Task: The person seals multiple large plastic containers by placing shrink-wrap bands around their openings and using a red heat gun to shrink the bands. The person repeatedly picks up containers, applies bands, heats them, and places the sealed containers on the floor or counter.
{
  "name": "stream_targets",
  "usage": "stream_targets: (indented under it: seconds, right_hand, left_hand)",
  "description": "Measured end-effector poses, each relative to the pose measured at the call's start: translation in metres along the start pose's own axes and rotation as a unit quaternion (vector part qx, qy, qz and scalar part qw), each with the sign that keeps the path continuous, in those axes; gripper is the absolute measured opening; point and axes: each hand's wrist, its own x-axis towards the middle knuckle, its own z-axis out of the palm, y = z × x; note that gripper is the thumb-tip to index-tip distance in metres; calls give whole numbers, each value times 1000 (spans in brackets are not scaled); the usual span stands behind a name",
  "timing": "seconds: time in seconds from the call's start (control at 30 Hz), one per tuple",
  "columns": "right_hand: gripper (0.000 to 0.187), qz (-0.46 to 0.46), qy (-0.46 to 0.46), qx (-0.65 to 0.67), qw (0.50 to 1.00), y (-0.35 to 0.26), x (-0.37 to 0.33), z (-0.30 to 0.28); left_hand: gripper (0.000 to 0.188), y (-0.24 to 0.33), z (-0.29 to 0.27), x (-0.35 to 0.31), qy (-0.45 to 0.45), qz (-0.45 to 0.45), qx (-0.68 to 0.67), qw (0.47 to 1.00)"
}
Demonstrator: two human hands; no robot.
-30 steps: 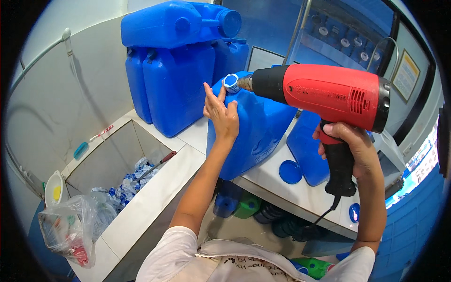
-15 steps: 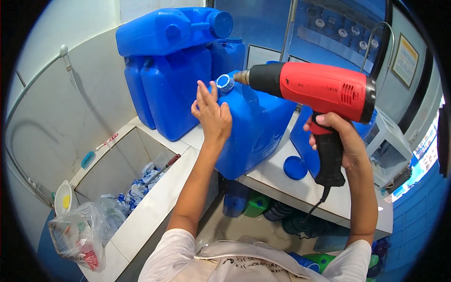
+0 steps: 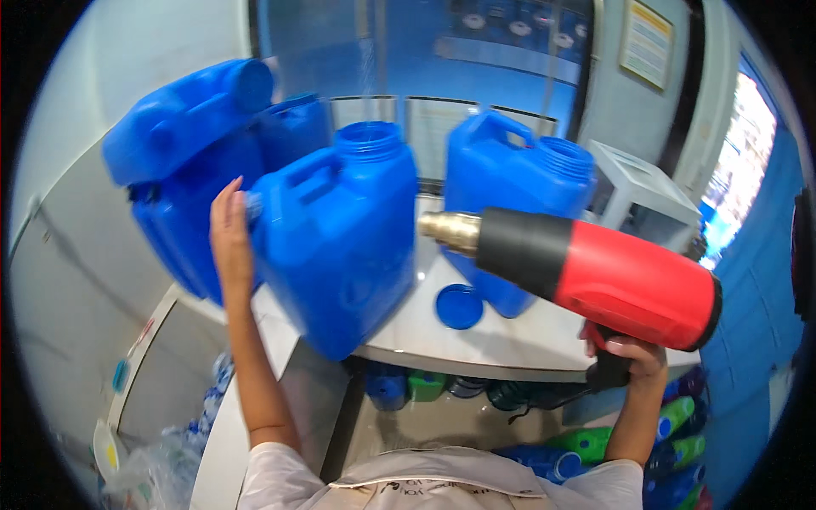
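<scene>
A blue jerry can (image 3: 340,246) stands on the white counter, its wide threaded mouth (image 3: 370,140) uncovered. My left hand (image 3: 229,225) is at its left side, fingers stretched upward beside the small capped spout (image 3: 253,206); whether they touch it I cannot tell. In my right hand (image 3: 633,353) is a red and black heat gun (image 3: 595,276), gripped by the handle. Its metal nozzle points left toward the can, a short gap away. A second blue jerry can (image 3: 518,187), also uncapped, stands behind the nozzle. On the counter lies a round blue lid (image 3: 459,306).
More blue jerry cans (image 3: 195,161) are stacked at the left, one lying on top. A thin streak like falling water (image 3: 366,72) shows above the nearer mouth. A white box (image 3: 642,191) stands at the right. Below the counter are blue and green containers (image 3: 425,384); plastic waste (image 3: 157,463) fills the basin.
My view has swung to the right. The heat gun has come away from the small spout and lower, its nozzle now clear of the can. My left hand stays beside the spout.
</scene>
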Motion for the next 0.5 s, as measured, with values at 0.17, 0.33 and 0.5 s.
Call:
stream_targets:
  seconds: [0.17, 0.33, 0.5]
  right_hand:
    - [53, -71, 219, -132, 964, -10, -43, -138]
    - [28, -31, 407, -259, 875, -4, 35, -270]
    - [34, 13, 300, -596, 745, 33, 198, -383]
  left_hand:
    - [26, -14, 13, 6, 5, 13, 68, 998]
    - [31, -37, 12, 8, -8, -22, -45, 999]
    - [39, -34, 0, 4, 13, -51, -18, 998]
